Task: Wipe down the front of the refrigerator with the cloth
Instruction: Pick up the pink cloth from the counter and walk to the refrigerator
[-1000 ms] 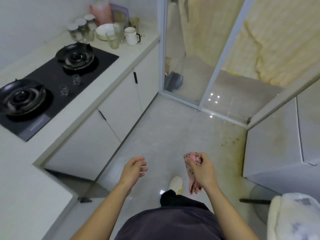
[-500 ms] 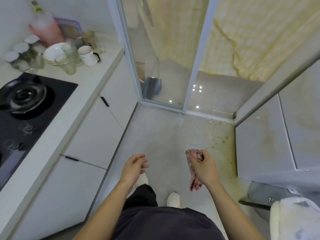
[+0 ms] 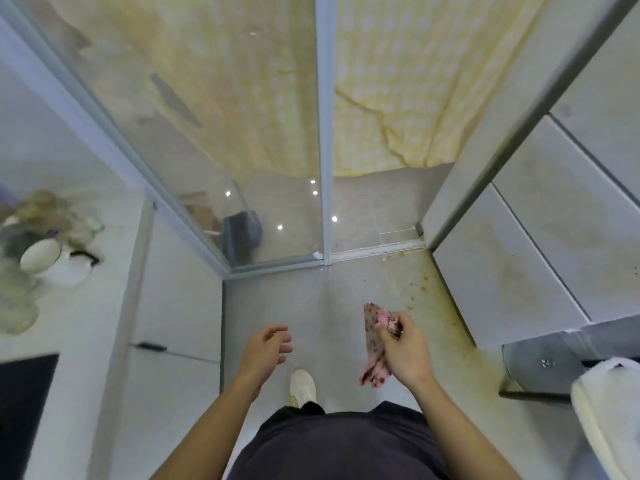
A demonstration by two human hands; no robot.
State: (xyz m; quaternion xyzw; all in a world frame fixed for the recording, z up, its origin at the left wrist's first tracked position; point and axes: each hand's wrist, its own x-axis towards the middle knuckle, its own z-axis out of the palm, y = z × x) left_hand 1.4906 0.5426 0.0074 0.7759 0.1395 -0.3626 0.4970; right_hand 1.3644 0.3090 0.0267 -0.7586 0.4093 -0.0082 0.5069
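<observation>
In the narrow kitchen aisle, the refrigerator (image 3: pixel 502 282) stood to the right of your right hand (image 3: pixel 405 348) — its fingers pinched round the pink cloth (image 3: pixel 372 329), which hung down lengthwise beneath them — while your left hand (image 3: pixel 266 348), fingers loosely apart and empty, lay farther from that door.

crockery (image 3: pixel 38 258) on the tabletop (image 3: pixel 86 323) smeared by blur, single pieces not told apart, black hob (image 3: pixel 24 410) cut off by the left edge, refrigerator (image 3: pixel 519 271) cut off by the right edge, cloth (image 3: pixel 373 327) partly covered by the right hand (image 3: pixel 405 348), white shoe (image 3: pixel 303 384) half hidden by dark clothing (image 3: pixel 339 445)
</observation>
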